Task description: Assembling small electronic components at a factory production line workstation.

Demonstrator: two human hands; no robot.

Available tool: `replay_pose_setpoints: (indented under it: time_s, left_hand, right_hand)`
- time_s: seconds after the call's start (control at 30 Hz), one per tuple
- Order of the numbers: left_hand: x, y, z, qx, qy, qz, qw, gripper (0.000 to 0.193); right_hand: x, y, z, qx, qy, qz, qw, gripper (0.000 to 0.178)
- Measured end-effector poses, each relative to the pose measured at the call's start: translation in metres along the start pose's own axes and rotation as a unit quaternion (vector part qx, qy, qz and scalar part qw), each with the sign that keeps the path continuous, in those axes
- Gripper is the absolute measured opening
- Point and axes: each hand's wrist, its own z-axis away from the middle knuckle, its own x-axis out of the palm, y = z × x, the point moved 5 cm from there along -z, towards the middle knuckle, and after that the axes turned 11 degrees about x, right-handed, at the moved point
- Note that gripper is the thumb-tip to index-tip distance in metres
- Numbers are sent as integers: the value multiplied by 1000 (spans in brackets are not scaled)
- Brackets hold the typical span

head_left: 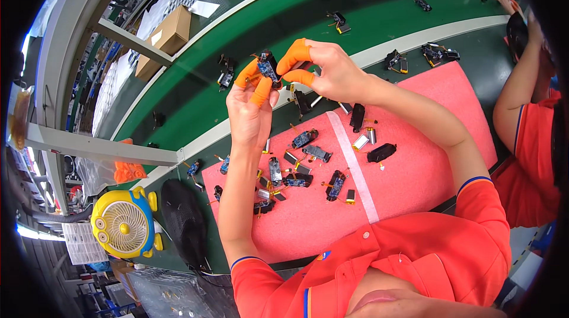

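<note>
Orange finger cots cover the fingertips of both my hands. My left hand (253, 104) pinches a small black electronic device with a blue circuit board (268, 66), raised above the far edge of the pink foam mat (296, 229). From the right, my right hand (338, 72) closes its thumb and fingers on the same device's side. Below my hands, several similar units lie on the mat, among them a blue-board unit (336, 186) with wires and a silver battery cell (360, 142). A black housing (381, 152) rests right of the white strip (352, 167).
A green conveyor belt (379, 10) runs beyond the mat, carrying several scattered units. A yellow fan (123, 229) and a black pouch (182, 223) stand at the left, near a metal frame (106, 143). Another person's arm (515, 93) is at the right.
</note>
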Motion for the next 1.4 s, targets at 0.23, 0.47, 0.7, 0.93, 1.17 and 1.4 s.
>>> replay_pose_setpoints:
  time_s: [0.23,0.47,0.7,0.93,1.17,1.4]
  left_hand:
    - [13,1,5,21,-34,-45,998,29]
    - [8,2,1,11,-34,-17,999,29]
    - [10,1,4,5,-27,12,1000,29]
    - [11,9,2,-37,-47,35,998,31]
    - [14,11,2,-54,-59,-3,997,33]
    - [17,20,1,-23,-94,-181,979,35]
  right_hand:
    - [-2,-7,4,69,8,27,997,14]
    - [-3,-16,7,3,44,59,997,14]
    - [-3,-9,1,116,18,27,993,15]
    - [-7,-5,-1,57,-7,12,998,17]
    - [-3,-15,5,-107,-5,67,992,17]
    - [2,-8,5,18,-22,60,998,17]
